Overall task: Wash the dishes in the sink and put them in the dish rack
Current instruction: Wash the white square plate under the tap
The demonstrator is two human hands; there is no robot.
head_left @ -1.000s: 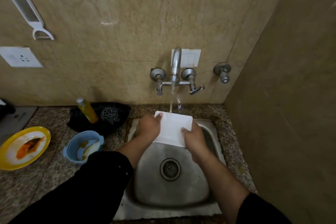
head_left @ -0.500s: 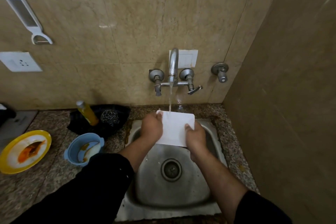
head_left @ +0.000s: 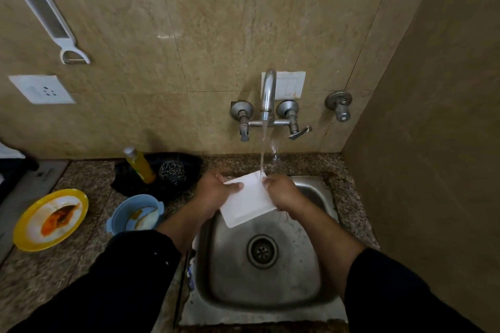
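Note:
I hold a white square plate (head_left: 247, 201) over the back of the steel sink (head_left: 305, 278), tilted, with its far corner under the running water from the tap (head_left: 267, 94). My left hand (head_left: 216, 192) grips its left edge, thumb on top. My right hand (head_left: 281, 192) grips its right edge. A yellow plate (head_left: 27, 238) with orange food residue and a blue bowl (head_left: 119, 216) with leftovers sit on the counter to the left. No dish rack is in view.
A yellow soap bottle (head_left: 139, 165) and a steel scrubber (head_left: 171, 171) rest on a black cloth behind the bowl. The tiled wall rises close on the right. A white peeler (head_left: 51, 21) hangs on the back wall above a socket (head_left: 42, 89).
The plate has turned in my hands, its near corner swinging down and left. My right hand has risen to its far right edge under the stream.

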